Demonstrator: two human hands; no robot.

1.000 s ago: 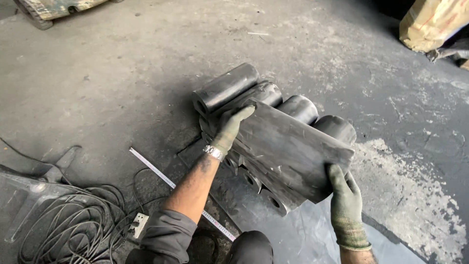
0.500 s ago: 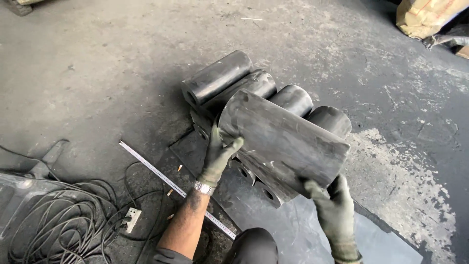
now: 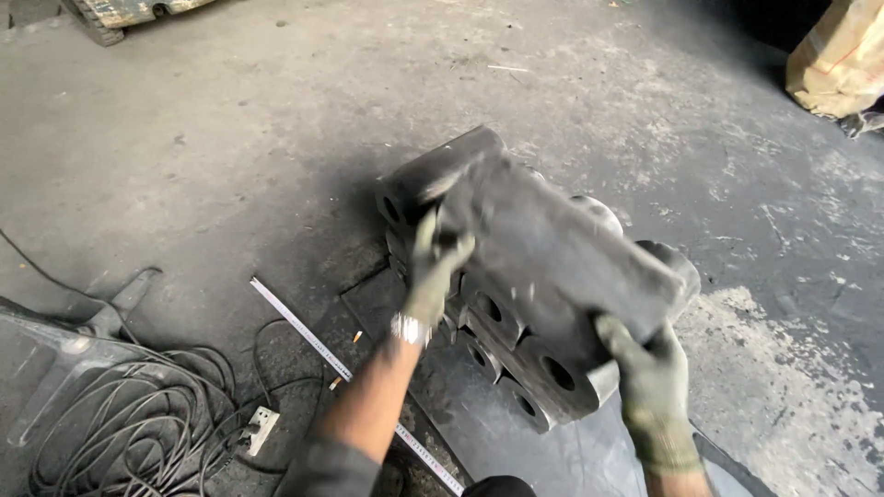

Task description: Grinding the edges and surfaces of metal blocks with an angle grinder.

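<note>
Two gloved hands clamped on a dark, heavy metal block (image 3: 552,248), lifted and tilted above a stack of similar bored metal pieces (image 3: 516,359). Left hand (image 3: 433,267) pressed against the block's near left edge, fingers (image 3: 449,244) curled over that edge and gripping it; wristwatch (image 3: 407,329) showing below the glove. Right hand (image 3: 649,382) cupped under the block's lower right corner, fingers (image 3: 615,333) wrapped up around the edge and closed on it. Block slightly blurred, long side running from upper left to lower right, far left end overlapping a rounded black cylinder-like part (image 3: 433,175) of the stack. Round bores visible in the near faces of the pieces underneath.

Stack resting on a flat dark steel plate (image 3: 516,442) lying on the concrete floor (image 3: 230,138). Just left of the plate's edge, a long steel ruler (image 3: 313,336) lying diagonally on the floor, passing beneath the left forearm. Further left, a loose coil of black cable (image 3: 120,414) with a small pale plug (image 3: 261,425), and a dark metal tool (image 3: 101,313) beside it. Broad bare floor beyond the stack toward the top and left. Tan wrapped bundle (image 3: 838,60) at the upper right corner, well apart from the hands.
</note>
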